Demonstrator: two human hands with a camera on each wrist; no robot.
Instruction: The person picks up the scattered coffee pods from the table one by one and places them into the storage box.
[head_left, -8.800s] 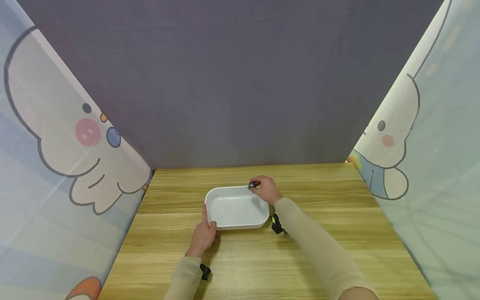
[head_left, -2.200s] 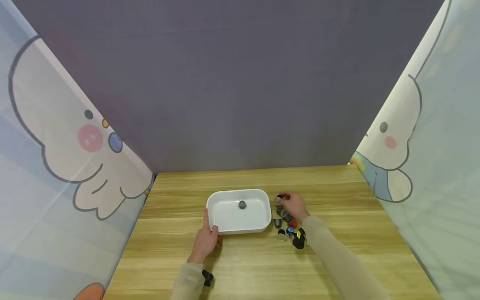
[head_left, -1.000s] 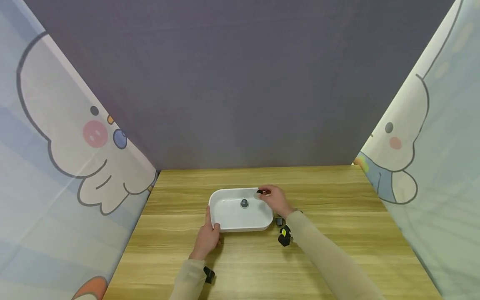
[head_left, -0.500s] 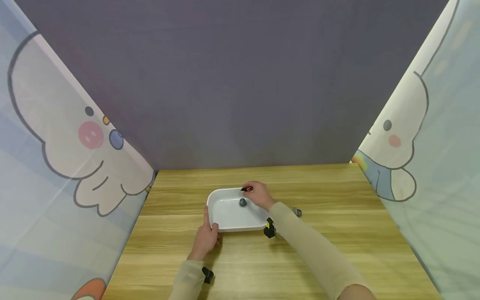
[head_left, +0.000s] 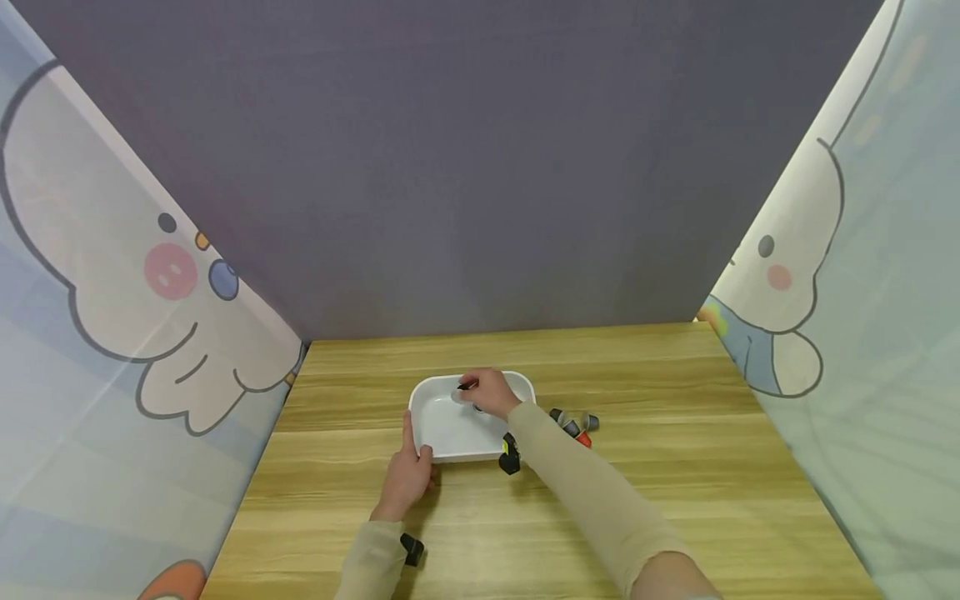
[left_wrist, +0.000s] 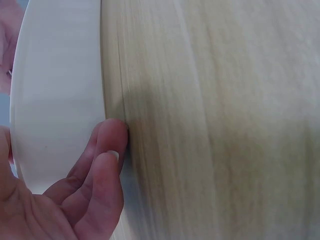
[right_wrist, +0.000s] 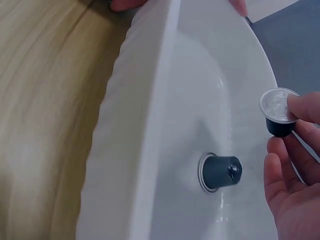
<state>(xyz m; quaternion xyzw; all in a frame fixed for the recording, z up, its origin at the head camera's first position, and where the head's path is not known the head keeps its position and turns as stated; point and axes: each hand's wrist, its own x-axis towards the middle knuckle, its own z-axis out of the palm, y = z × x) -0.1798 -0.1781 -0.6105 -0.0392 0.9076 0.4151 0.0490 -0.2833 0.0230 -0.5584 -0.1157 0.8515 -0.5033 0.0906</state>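
Head view: on the table (head_left: 337, 400) the white dish (head_left: 450, 437) is resting, left hand (head_left: 406, 477) gripping its near left corner; right hand (head_left: 491, 393) is pinching a capsule (right_wrist: 277, 120) over it, just moved left past the standing pod (right_wrist: 220, 171), apparently spacing them.

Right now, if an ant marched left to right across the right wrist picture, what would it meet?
Wooden table, outer wall of the white dish, standing dark capsule, then the right hand pinching a silver-lidded capsule.
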